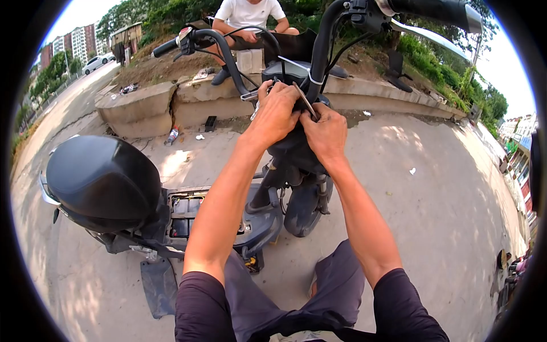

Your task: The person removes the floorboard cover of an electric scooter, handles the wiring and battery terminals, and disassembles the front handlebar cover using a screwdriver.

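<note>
An electric scooter stands in front of me, with its handlebar (322, 45) turned and its dark head cover (293, 69) below the bar. My left hand (276, 111) is at the steering column, its fingers closed and bent; what they pinch is hidden. Close beside it, my right hand (326, 134) grips a slim, dark, flat strip-like tool (305, 101) that points up toward the left fingertips. Its exact kind cannot be made out. A white cable tie (296, 64) loops around the handlebar stem, its loose end sticking out.
The scooter's floorboard is uncovered, showing batteries (187, 208) behind the front wheel (307, 208). Its black seat (105, 179) is at left, above a rubber mat (158, 288). A person in a white shirt (250, 14) sits beyond the concrete kerb (137, 111).
</note>
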